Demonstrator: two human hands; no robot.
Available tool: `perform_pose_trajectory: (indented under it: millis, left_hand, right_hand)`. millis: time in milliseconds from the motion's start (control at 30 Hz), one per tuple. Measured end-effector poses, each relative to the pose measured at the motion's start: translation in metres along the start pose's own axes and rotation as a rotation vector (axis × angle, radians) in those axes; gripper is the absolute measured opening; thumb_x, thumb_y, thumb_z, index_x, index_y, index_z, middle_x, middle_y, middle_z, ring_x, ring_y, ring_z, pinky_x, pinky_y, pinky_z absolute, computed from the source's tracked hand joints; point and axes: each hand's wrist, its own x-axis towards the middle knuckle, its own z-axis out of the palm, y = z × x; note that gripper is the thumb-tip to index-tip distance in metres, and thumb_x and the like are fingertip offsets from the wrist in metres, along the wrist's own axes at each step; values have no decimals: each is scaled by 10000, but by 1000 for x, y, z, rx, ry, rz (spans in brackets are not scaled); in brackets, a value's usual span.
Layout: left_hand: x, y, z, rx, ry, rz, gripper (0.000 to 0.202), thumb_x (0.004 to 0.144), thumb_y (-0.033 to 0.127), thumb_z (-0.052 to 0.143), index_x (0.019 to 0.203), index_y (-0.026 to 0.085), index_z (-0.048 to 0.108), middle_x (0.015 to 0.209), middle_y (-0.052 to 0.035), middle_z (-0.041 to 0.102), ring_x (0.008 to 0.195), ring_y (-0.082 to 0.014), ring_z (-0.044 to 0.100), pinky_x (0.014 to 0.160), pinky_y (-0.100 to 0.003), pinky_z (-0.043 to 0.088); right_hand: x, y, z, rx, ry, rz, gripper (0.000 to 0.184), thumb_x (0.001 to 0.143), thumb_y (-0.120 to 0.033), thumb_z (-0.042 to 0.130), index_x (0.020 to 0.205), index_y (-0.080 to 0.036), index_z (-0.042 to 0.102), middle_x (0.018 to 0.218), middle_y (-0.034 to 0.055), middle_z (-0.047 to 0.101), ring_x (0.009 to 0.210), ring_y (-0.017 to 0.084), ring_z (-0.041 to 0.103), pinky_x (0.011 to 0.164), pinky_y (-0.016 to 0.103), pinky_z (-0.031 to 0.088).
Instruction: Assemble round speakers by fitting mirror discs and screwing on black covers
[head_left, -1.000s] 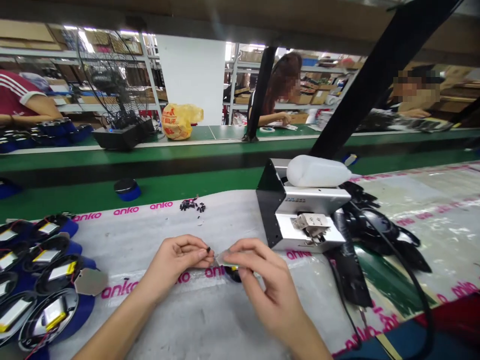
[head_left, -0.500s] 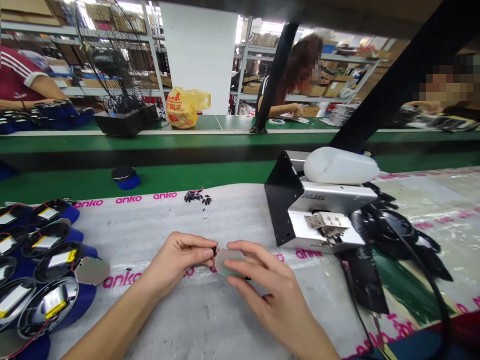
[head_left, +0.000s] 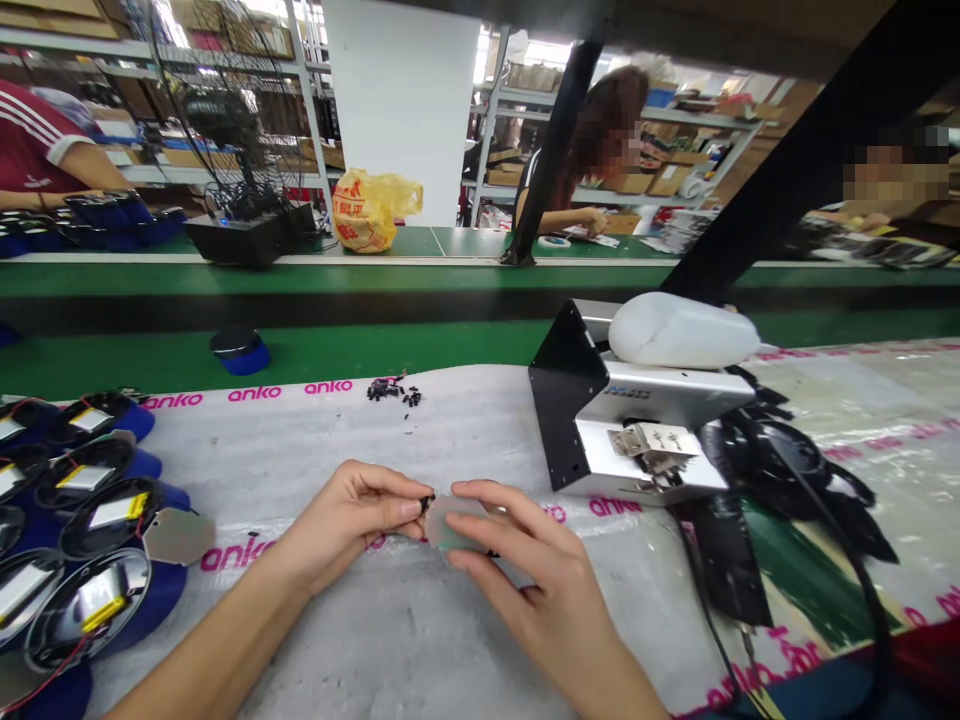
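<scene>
The left hand (head_left: 352, 520) pinches a very small black part (head_left: 426, 500) between the thumb and the first finger, and the fingers are closed tight on it. The right hand (head_left: 525, 580) holds a thin grey plate (head_left: 450, 522) with the thumb below and the fingers on top; the grip is closed, but how firm it is I cannot tell. The small part touches the left edge of the plate. Both hands are low over the worktop (head_left: 420, 640), near the middle of its front part, and the worktop is covered with a grey foam sheet with pink "anko" print.

Near the back edge of the sheet lies a little heap of black pieces (head_left: 391, 391), well apart from the hands. At the left edge stand several round blue housings (head_left: 90, 600) with silver batteries inside, and one loose grey plate (head_left: 178, 536) rests against them. To the right of the hands stands a metal machine (head_left: 637, 430), with a white plastic bottle (head_left: 679, 331) lying on top of it. Black cables (head_left: 795, 470) lie just beside the machine on its right side.

Behind the worktop runs a green belt (head_left: 375, 350) with one blue housing (head_left: 240, 350) on it. Other persons work at the far bench.
</scene>
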Motion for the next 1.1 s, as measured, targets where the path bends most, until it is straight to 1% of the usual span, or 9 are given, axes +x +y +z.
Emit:
perform_pose_trajectory:
  millis: [233,400,533,633,700,767,867,1000,1100]
  left_hand:
    - [-1,-6,0,12,52,-22,202,628,268,918,787,175,835,653,-37,775,601,-108,699,617,-164,557]
    - [-2,0,1,202,66,35,121,670,206,865,784,181,836,656,-34,772,628,-120,683,639,-186,548]
    - [-7,3,9,297,52,107,119,764,252,793,870,217,834,758,-28,781,702,-159,698,697,-250,566]
    - [-13,1,16,335,47,186,325,829,286,753,1154,286,755,970,-27,792,1003,-218,701,901,-321,548]
    - [-14,-3,18,417,33,232,543,835,291,761,1352,346,606,1149,-22,757,1283,-227,558,1102,-371,418]
    - [-12,-8,20,556,9,228,813,756,300,841,1465,391,454,1364,-23,643,1378,-237,446,1172,-402,324]
    - [-3,-17,26,744,-14,217,1084,577,290,946,1504,390,394,1479,-58,509,1249,-284,523,1092,-429,413]
    - [5,-21,39,868,-97,267,619,693,258,859,1279,336,673,1071,-32,705,905,-218,631,825,-313,532]
    - [0,-17,42,681,-197,72,589,676,200,839,1229,345,700,1105,-18,706,583,-107,599,506,-197,488]
  right_hand:
    - [0,1,1,-65,-1,-40,202,907,-121,646,1066,-214,730,1210,84,669,821,142,719,748,238,630]
    - [-1,4,3,-122,-29,-104,211,960,-139,570,1115,-187,705,1251,116,648,901,160,729,778,235,629]
    - [-2,3,-2,-234,16,-141,284,952,-196,609,1230,-245,637,1214,90,661,1028,206,690,872,310,616]
    - [-3,-1,-10,-324,36,-125,476,948,-165,586,1403,-279,507,1195,98,633,1094,228,644,897,345,596]
    - [-4,-4,-16,-315,20,-72,551,942,-136,541,1463,-285,440,1202,106,589,1078,212,637,874,314,593]
    - [-6,-7,-21,-255,-3,-8,551,936,-139,521,1460,-290,440,1197,102,551,1050,186,637,863,273,585]
    - [-8,-10,-26,-116,-23,74,456,923,-149,552,1347,-314,529,1179,73,532,1050,163,625,903,248,560]
    - [-15,-8,-26,85,34,172,424,891,-151,625,1265,-341,563,1189,48,536,1128,176,587,986,273,517]
    - [-25,-4,-24,231,80,212,384,888,-159,649,1221,-337,579,1206,51,522,1147,187,585,992,285,514]
